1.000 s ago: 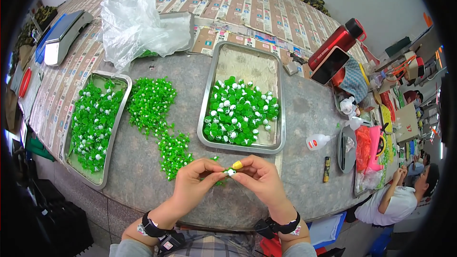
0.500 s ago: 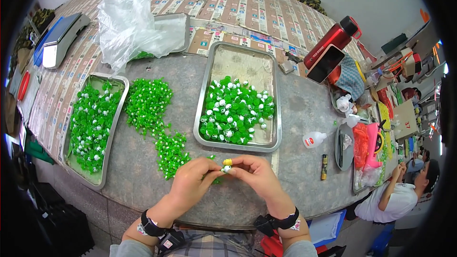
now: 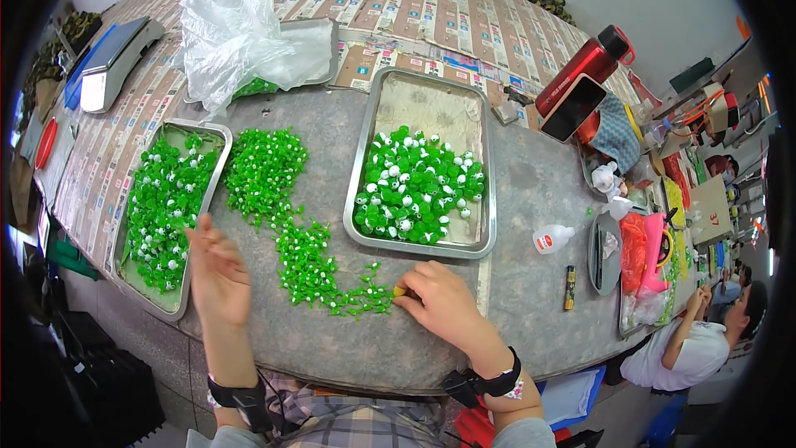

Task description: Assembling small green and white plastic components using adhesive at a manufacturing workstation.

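head view, largest first: grey stone-look table [image 3: 539, 191], curved by the lens, patterned sheet covering its far side. crumpled clear plastic bag [image 3: 236, 21] at the far left, draped over a metal tray. steel tray [image 3: 424, 108] in the middle, near half filled with green and white pieces, far half bare. second steel tray [image 3: 207, 134] at the left edge, packed with green pieces dotted white. loose trail of green pieces [image 3: 286, 216] between the two trays, running down across the table toward the right hand. red bottle [image 3: 584, 66] lying at the far right, dark phone propped against it. grey weighing scale [image 3: 112, 58] at the far left. another person in a white shirt [image 3: 684, 348] seated at the lower right. left hand [image 3: 217, 274] raised, open, fingers spread, holding nothing, just beside the near corner of the left tray. right hand [image 3: 444, 303] resting on the table, well apart from the left, fingertips pinched on a small yellow piece [image 3: 400, 290] touching the near end of the green trail. small white glue bottle [image 3: 551, 239] lying right of the middle tray.
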`<state>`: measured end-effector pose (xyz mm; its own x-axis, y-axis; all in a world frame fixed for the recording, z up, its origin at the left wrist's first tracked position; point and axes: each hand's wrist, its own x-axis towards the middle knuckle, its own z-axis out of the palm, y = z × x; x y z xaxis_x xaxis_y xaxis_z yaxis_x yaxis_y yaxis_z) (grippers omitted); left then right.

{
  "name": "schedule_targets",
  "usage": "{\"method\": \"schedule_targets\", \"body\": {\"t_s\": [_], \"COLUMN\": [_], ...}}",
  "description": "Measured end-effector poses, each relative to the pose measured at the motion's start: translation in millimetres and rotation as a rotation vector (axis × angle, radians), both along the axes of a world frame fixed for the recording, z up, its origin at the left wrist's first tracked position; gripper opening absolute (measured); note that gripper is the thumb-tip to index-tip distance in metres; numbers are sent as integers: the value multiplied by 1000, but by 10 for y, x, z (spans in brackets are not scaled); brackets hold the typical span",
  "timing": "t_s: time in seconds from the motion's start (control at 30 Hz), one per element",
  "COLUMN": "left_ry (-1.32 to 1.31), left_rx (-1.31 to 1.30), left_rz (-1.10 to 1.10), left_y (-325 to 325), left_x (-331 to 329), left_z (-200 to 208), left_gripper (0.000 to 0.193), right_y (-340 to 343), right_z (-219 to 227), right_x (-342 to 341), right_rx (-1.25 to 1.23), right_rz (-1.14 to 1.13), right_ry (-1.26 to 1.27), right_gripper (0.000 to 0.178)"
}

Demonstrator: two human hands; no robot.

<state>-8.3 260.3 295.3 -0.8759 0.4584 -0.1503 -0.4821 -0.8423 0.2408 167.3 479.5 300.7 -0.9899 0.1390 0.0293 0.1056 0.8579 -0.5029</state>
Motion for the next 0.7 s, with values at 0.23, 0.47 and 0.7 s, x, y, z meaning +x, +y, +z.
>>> {"method": "schedule_targets", "body": {"t_s": [0.23, 0.47, 0.7], "left_ry": [1181, 1200, 390], "left_rx": [-942, -950, -591], "left_rz": [-497, -492, -680], "left_y": [704, 717, 689], "left_x": [694, 704, 691], "left_z": [349, 203, 117], "left_gripper": [26, 27, 19], "right_y": [74, 234, 1156], "right_z": [140, 323, 97], "right_x": [119, 229, 853], "right_rx": [-1105, -487, -210], "right_rz": [-171, -492, -1059], "right_ry": [-126, 406, 847], "right_gripper": [12, 12, 42]}}
